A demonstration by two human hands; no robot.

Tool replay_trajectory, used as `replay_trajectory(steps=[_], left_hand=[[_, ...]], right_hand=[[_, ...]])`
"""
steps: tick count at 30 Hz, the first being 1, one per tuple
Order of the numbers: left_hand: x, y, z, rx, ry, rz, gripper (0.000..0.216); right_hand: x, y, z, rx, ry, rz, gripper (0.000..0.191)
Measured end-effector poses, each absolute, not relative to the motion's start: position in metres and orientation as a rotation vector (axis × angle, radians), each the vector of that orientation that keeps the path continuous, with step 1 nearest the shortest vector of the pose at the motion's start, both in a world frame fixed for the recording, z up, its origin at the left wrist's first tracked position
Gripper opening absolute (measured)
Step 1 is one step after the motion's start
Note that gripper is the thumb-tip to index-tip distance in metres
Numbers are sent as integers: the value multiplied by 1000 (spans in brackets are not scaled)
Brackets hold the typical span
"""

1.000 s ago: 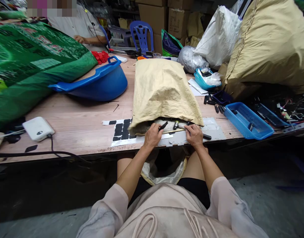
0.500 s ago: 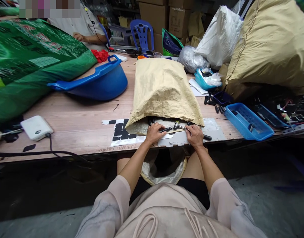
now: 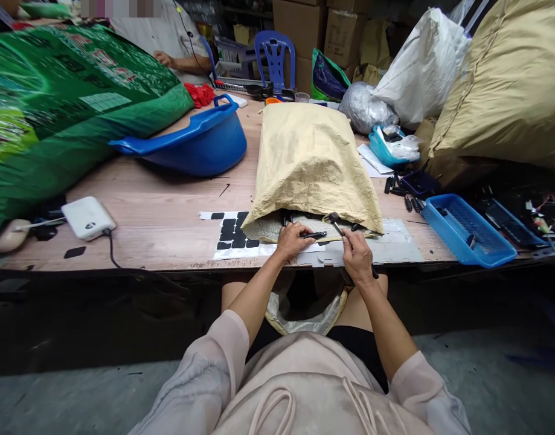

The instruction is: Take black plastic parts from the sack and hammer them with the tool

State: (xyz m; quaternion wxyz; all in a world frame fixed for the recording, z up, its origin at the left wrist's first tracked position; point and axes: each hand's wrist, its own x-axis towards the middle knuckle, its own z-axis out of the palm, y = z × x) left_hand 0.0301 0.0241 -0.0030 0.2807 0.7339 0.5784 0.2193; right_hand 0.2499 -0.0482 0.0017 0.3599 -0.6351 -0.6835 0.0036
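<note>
A yellow woven sack [image 3: 311, 157] lies on the table, its open mouth facing me, with dark pieces partly visible inside. At the mouth's edge my left hand [image 3: 293, 240] is closed on a slim black pen-like piece [image 3: 315, 234], which points to the right. My right hand [image 3: 359, 257] grips a small hammer [image 3: 335, 221] by its shaft. The hammer's head is up at the sack's mouth, and the dark handle end shows below my hand. Beside my left hand lies a white sheet with black rounded stickers [image 3: 232, 232].
A blue basin [image 3: 200, 142] and a large green sack [image 3: 78, 103] are on the left, near a white box with a cable [image 3: 88, 217]. To the right sit a blue basket [image 3: 470, 229] and a big tan sack [image 3: 508, 90]. Another person's hand [image 3: 165, 59] shows across the table.
My right hand has turned the hammer, so its head points farther forward and its handle end lies closer to my wrist. My left hand keeps the black piece. The view has shifted slightly left.
</note>
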Motion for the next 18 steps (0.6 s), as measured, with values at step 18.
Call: replay_trajectory(steps=[18], left_hand=[[34,23,-1,1924,1564,630,17]], right_hand=[[222,-64,4,-1738,-1929,-89,43]])
